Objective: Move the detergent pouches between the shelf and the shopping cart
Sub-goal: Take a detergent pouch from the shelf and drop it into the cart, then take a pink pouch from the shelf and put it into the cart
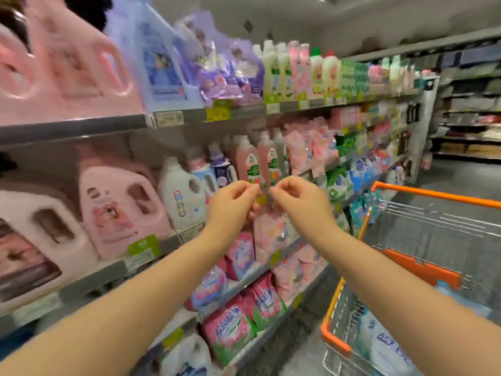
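Your left hand (230,204) and right hand (301,202) meet mid-frame, fingers (250,187) pinching the top edge of a pink detergent pouch (268,232) hanging before the shelf (81,283) at nine o'clock. Pinch both corners evenly — it likely sags — the shopping cart (433,196) waits at four o'clock.

the left hand (230,202) and right hand (298,202), close together, pinch the top edge of a pink pouch (271,233) before the shelf (244,111). at right, the orange-rimmed shopping cart (433,195) holds blue-white pouches (385,346).
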The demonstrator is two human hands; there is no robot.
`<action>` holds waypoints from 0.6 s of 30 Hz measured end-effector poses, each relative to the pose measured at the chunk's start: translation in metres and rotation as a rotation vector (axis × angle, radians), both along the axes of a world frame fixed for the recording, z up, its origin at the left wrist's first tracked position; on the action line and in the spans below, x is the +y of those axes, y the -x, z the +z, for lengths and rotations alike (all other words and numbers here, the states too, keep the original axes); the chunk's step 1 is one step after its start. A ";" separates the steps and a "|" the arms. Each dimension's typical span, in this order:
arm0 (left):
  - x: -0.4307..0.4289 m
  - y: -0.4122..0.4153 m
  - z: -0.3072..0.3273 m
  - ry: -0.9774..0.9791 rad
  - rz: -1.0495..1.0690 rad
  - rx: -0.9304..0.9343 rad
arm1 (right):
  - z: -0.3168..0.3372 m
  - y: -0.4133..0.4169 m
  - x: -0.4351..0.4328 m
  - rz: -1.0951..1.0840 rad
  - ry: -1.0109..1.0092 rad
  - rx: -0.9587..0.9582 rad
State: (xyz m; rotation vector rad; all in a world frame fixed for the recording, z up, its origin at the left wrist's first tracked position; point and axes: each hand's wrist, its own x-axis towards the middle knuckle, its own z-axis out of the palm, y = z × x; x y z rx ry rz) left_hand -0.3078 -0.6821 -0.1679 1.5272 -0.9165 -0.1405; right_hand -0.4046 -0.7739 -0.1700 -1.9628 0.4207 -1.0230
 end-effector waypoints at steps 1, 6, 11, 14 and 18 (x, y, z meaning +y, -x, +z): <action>0.031 -0.008 0.013 0.020 0.044 -0.022 | 0.013 -0.013 0.026 0.053 0.025 -0.020; 0.201 -0.047 0.067 0.074 0.278 -0.187 | 0.066 -0.079 0.170 0.293 0.141 -0.053; 0.372 -0.101 0.101 0.042 0.501 -0.249 | 0.100 -0.153 0.318 0.490 0.171 -0.113; 0.468 -0.135 0.120 0.035 0.618 -0.246 | 0.117 -0.201 0.402 0.603 0.180 -0.141; 0.574 -0.178 0.140 0.015 0.776 -0.270 | 0.144 -0.267 0.489 0.727 0.216 -0.111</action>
